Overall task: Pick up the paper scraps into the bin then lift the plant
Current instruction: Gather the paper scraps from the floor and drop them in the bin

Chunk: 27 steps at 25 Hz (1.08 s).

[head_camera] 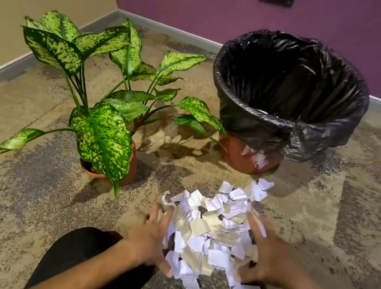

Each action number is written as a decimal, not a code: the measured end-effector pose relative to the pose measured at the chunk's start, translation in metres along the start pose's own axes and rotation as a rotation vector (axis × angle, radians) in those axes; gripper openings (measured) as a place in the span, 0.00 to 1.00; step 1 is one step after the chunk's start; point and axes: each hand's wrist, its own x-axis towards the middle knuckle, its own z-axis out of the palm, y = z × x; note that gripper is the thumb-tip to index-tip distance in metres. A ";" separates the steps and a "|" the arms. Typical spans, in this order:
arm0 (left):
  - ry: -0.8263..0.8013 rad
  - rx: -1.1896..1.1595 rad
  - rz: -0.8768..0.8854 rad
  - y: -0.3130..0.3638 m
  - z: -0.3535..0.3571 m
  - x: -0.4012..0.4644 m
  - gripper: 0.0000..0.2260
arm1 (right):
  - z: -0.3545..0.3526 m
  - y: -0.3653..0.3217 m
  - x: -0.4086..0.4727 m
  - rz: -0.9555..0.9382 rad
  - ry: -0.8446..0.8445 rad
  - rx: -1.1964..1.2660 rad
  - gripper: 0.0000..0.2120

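You are looking down at a mottled tan and grey floor (356, 229). On it stand the potted plant (103, 132) at left and the bin (286, 96), lined with a black bag, at right. Near you lies a heap of paper scraps (214, 231); its blurred edges seem loose.

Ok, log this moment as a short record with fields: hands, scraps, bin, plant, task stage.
left hand: open, on the left side of the scraps
right hand: open, on the right side of the scraps
scraps: white and beige pieces piled on the floor between the hands
bin: behind the pile, black liner over the rim; contents not visible
plant: in a pot, upright on the floor left of the bin
task stage: scraps being gathered, plant not yet lifted
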 end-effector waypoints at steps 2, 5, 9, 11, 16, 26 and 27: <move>-0.041 -0.028 -0.022 0.011 0.022 -0.008 0.66 | 0.024 -0.015 -0.008 -0.018 0.000 0.005 0.67; 0.004 0.011 -0.040 0.031 0.039 -0.008 0.63 | 0.043 -0.037 0.000 0.026 0.112 -0.071 0.62; 0.175 -0.190 0.071 0.049 0.033 -0.004 0.54 | 0.047 -0.046 0.021 -0.065 0.416 -0.093 0.52; 0.318 -0.231 0.141 0.050 0.026 -0.001 0.43 | 0.040 -0.044 0.024 -0.128 0.479 -0.082 0.43; 0.465 -0.308 0.209 0.042 0.019 0.006 0.12 | 0.027 -0.035 0.021 -0.267 0.549 -0.185 0.22; 0.545 -0.438 0.206 0.047 0.012 0.009 0.11 | 0.009 -0.023 0.011 -0.301 0.643 -0.084 0.09; 0.538 -0.428 0.195 0.051 0.010 0.011 0.12 | 0.003 -0.025 0.007 -0.310 0.661 -0.057 0.06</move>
